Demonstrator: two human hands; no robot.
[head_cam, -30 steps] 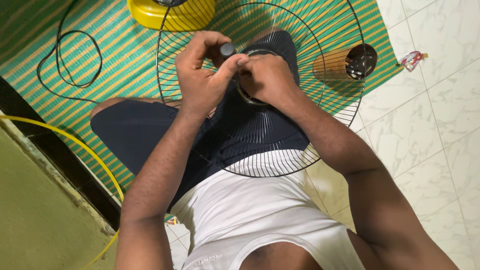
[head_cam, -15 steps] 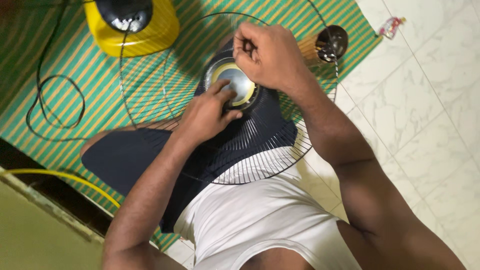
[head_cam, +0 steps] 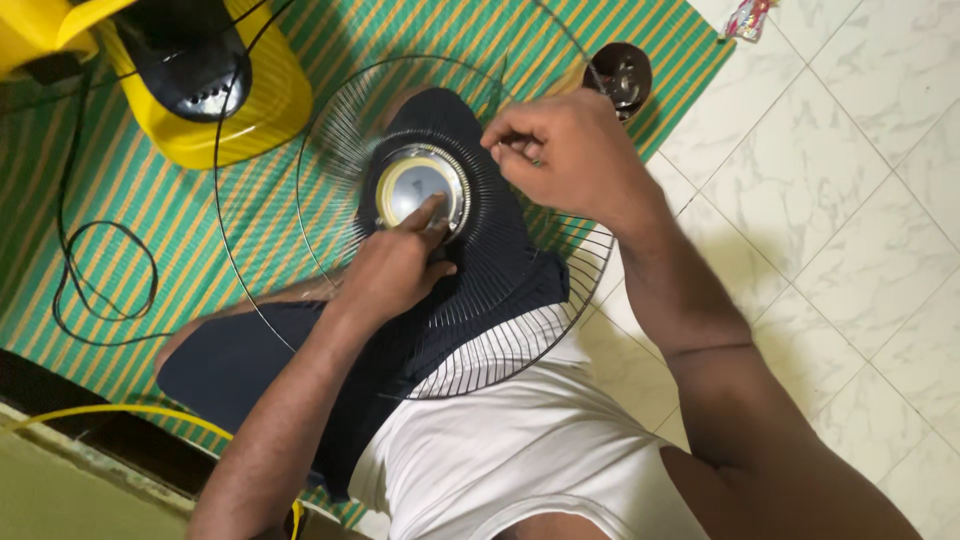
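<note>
A round black wire fan guard [head_cam: 560, 330] lies across my lap, its gold and grey centre disc [head_cam: 412, 187] facing up. My left hand [head_cam: 398, 265] rests on the lower right edge of that disc, fingers pressing on it. My right hand [head_cam: 565, 150] hovers over the guard's upper right, thumb and fingers pinched together on something small that I cannot make out.
A yellow and black fan body [head_cam: 200, 75] stands at the upper left on a green and yellow striped mat [head_cam: 110, 190]. A black cable [head_cam: 105, 270] loops on the mat. A dark round container [head_cam: 622, 72] lies beyond my right hand. White tiled floor [head_cam: 850, 200] spreads to the right.
Both hands were together at the guard's centre a second ago. The right hand has lifted off and moved right. The left hand now lies on the centre disc.
</note>
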